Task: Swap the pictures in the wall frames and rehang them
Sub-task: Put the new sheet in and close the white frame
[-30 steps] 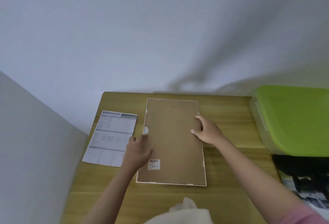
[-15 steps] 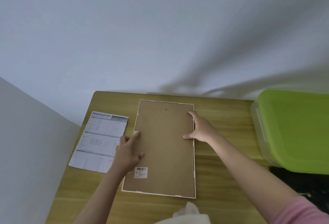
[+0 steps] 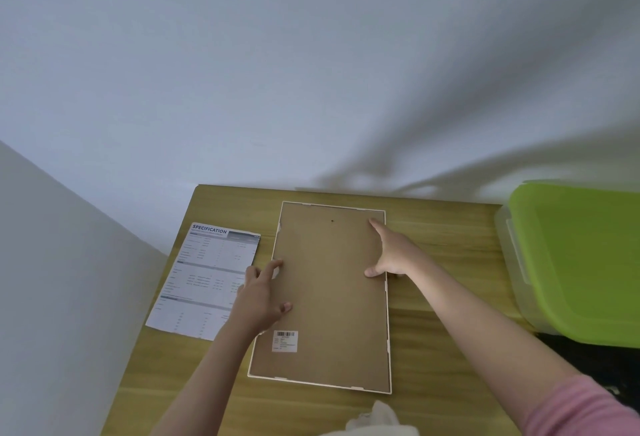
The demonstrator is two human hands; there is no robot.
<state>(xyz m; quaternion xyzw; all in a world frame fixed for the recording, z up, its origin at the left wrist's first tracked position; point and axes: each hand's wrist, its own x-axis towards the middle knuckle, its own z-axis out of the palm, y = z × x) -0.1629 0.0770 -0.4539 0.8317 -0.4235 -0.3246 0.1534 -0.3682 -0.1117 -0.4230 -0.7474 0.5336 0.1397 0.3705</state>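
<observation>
Frame, white-edged rectangle with brown fibreboard backing (image 3: pixel 325 297), lies face down on wooden table (image 3: pixel 450 262); left hand (image 3: pixel 261 293) and right hand (image 3: pixel 393 252) rest flat-fingered on its long edges; likely light, rigid, glass-fragile, best gripped by both rims.

Bare table (image 3: pixel 446 227) right of frame (image 3: pixel 325 297); spec sheet (image 3: pixel 207 276) crowds left edge, green-lidded bin (image 3: pixel 575 262) blocks far right.

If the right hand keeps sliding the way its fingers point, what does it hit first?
Probably the frame's top white edge: the right hand lies on the backing board, fingers pointing there. Beyond are table and wall.
</observation>
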